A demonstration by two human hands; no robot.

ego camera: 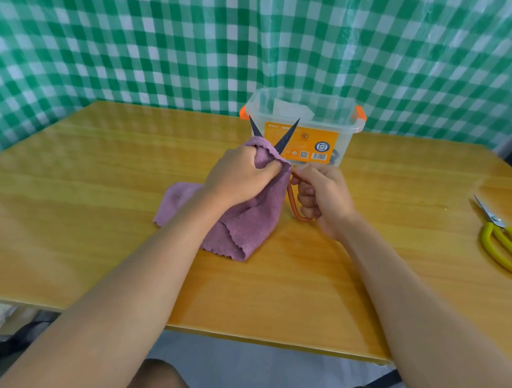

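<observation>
Above the desk (101,185), the right hand (322,197) grips the orange-handled scissors (285,139) while the left hand (241,175) pinches the purple cloth (241,228) around their 2 spread blades, which could cut a slipping finger.

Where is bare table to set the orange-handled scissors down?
Widest: left half of the table, from the purple cloth to the left edge. Smaller: between the right hand and the yellow scissors. The near strip is bare, but both forearms cross above it. Crowded: centre, where left hand, cloth, orange-handled scissors and clear box bunch.
</observation>
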